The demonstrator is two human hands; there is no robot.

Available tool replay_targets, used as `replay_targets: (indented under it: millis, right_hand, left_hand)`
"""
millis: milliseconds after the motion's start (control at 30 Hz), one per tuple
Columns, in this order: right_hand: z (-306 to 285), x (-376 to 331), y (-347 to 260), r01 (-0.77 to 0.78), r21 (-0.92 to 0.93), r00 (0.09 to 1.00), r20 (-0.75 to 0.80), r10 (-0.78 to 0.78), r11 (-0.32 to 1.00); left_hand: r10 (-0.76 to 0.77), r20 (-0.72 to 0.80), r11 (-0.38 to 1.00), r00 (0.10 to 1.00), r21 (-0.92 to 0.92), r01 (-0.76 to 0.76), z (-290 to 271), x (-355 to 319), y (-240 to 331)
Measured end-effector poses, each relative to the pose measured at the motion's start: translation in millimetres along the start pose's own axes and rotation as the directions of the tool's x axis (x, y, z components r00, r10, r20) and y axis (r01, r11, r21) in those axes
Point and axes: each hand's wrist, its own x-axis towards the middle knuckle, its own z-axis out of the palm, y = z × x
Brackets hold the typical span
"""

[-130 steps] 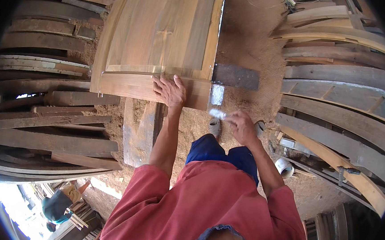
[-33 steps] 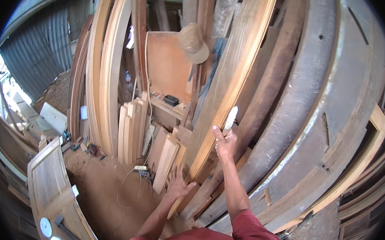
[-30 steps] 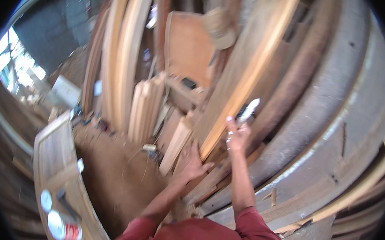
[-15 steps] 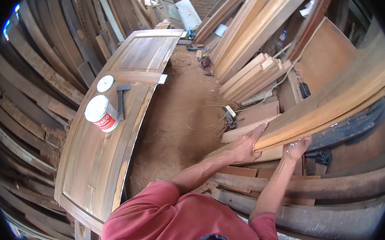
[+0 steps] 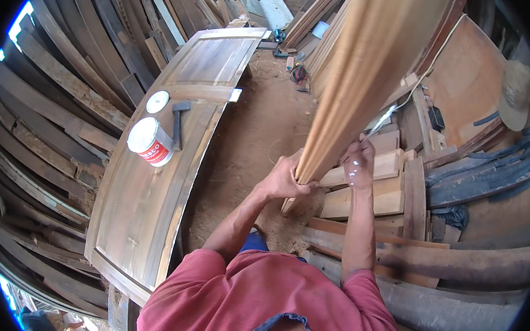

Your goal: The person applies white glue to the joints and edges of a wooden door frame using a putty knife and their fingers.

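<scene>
Pale timber: a long sawn plank (image 5: 370, 68) is standing near upright, lower end down by the stacked offcuts (image 5: 368, 185), long axis running up and away. Left hand (image 5: 285, 179) is clamping its left edge low down; right hand (image 5: 357, 166) is closing on the right edge, also pinching a thin pale object. Likely stiff, heavy, top-heavy; gripping both edges low seems soundest. Door panel (image 5: 153, 182) is lying well left of the plank.

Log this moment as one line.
left hand: grips plank near its lower end | right hand: on plank's right edge | plank: tilted, lifted | door panel: flat, bearing paint can, hammer
</scene>
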Motion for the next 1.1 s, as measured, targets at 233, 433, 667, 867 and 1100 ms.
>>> replay_targets:
  millis: [233,433,667,867,1100]
  right_hand:
    - [72,-2,46,-0.106,-0.143,0.994,-0.03,0.103,0.984]
    - [110,17,74,-0.212,-0.206,0.97,0.078,0.231,0.955]
    - [124,18,102,-0.462,-0.034,0.839,0.306,0.449,0.886]
    - [149,11,184,-0.613,-0.344,0.584,0.408,0.702,0.711]
    - [179,-48,269,-0.628,-0.508,0.174,0.647,0.742,0.59]
  left_hand:
    - [-0.021,-0.352,0.957,0.936,-0.278,-0.083,-45,-33,-17]
    - [0.008,-0.669,0.897,0.743,-0.324,-0.301,-92,-49,12]
    - [-0.023,-0.799,0.931,0.601,-0.235,-0.278,-138,-71,-16]
    - [-0.1,-0.671,0.624,0.734,-0.617,-0.479,-147,-94,-46]
    - [0.039,-0.726,0.759,0.686,-0.426,-0.493,-138,-158,-32]
